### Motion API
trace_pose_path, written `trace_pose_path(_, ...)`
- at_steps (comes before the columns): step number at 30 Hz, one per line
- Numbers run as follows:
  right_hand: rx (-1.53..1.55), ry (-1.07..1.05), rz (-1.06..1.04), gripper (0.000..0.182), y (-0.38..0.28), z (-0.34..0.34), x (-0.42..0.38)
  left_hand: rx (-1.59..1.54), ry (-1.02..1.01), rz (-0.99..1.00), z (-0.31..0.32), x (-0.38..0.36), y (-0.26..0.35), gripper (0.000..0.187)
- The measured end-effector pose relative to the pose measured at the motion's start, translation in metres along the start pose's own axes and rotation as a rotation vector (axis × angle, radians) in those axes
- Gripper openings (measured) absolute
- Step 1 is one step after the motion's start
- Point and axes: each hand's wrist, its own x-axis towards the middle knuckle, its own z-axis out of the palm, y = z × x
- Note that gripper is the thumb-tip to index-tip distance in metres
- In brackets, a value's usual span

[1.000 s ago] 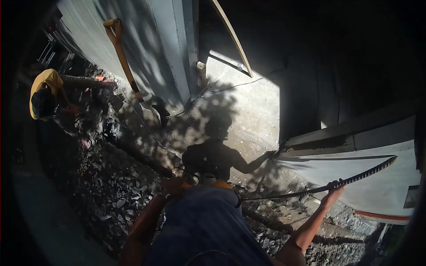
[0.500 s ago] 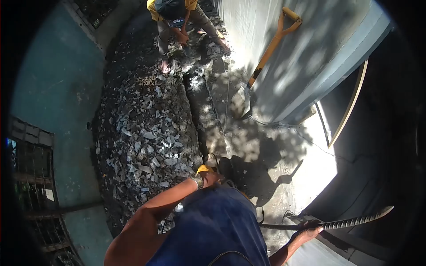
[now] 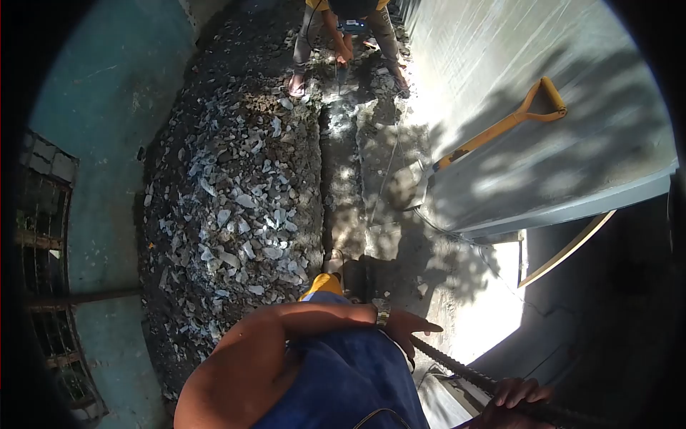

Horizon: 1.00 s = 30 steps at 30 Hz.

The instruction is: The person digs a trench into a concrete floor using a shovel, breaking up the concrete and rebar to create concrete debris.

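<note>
A ribbed steel bar, like a length of rebar (image 3: 457, 368), slants across my right side at waist height. My right hand (image 3: 516, 395) is closed around its lower part, with the fingers wrapped over it. At the bar's upper end is my left hand (image 3: 409, 329), a watch on its wrist. One finger of it points out to the right while the others curl down at the bar; the palm is hidden. My arm crosses in front of my blue top (image 3: 350, 368).
Broken concrete rubble (image 3: 243, 207) is heaped on the left, beside a narrow trench (image 3: 343, 186). A yellow-handled shovel (image 3: 493, 132) leans on the grey wall at right. Ahead, a co-worker (image 3: 343, 43) bends over with a power tool. A green wall (image 3: 107, 214) bounds the left.
My left hand has moved right from near my waist to the bar. The bar now tilts down to the right, with my right hand lower. The view has shifted.
</note>
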Motion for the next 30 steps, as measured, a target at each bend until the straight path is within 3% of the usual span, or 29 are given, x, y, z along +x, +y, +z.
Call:
trace_pose_path(2,0.094,0.189,-0.330,0.082,0.028,0.048,0.030,-0.009,0.021,0.078,-0.013,0.002,0.011,0.093)
trace_pose_path(3,0.093,0.175,-0.316,0.082,0.028,0.046,0.051,0.009,0.057,0.140,-0.016,0.001,0.007,0.089)
trace_pose_path(5,0.167,-0.378,0.101,0.084,0.018,0.027,0.094,0.087,0.073,-0.113,-0.046,-0.004,0.015,0.077)
trace_pose_path(7,0.261,-0.463,0.239,0.079,0.029,0.044,0.128,0.091,0.270,-0.089,-0.063,-0.014,0.011,0.064)
trace_pose_path(8,-0.032,-0.193,0.009,0.063,0.054,0.081,0.155,0.109,0.327,-0.122,-0.078,-0.023,0.016,0.064)
trace_pose_path(9,-0.317,0.079,-0.221,0.062,0.072,0.104,0.177,0.125,0.386,-0.160,-0.093,-0.032,0.019,0.063)
trace_pose_path(11,-0.242,-0.009,-0.141,0.059,0.087,0.121,0.211,0.144,0.511,-0.207,-0.113,-0.044,0.011,0.067)
trace_pose_path(14,-0.166,-0.119,-0.184,0.066,0.118,0.122,0.264,0.111,0.596,-0.311,-0.158,-0.076,0.022,0.072)
trace_pose_path(16,-0.135,-0.217,-0.131,0.068,0.139,0.134,0.301,0.306,0.966,-0.155,-0.180,-0.102,0.022,0.078)
trace_pose_path(18,-0.195,-0.136,-0.108,0.068,0.166,0.151,0.333,0.321,1.079,-0.239,-0.209,-0.142,0.046,0.085)
trace_pose_path(20,-0.175,-0.207,-0.066,0.069,0.199,0.163,0.365,0.134,1.223,-0.150,-0.230,-0.185,0.078,0.085)
trace_pose_path(23,-0.337,-0.253,-0.022,0.070,0.252,0.196,0.387,0.201,1.454,-0.113,-0.243,-0.241,0.126,0.083)
trace_pose_path(26,-0.441,-0.454,0.072,0.073,0.315,0.217,0.397,0.045,1.666,0.139,-0.244,-0.277,0.180,0.103)
trace_pose_path(27,-0.327,-0.594,0.127,0.066,0.341,0.223,0.399,0.089,1.756,0.165,-0.243,-0.284,0.197,0.110)
trace_pose_path(30,-0.681,-0.749,0.083,0.077,0.402,0.246,0.384,0.292,1.990,0.247,-0.234,-0.297,0.223,0.117)
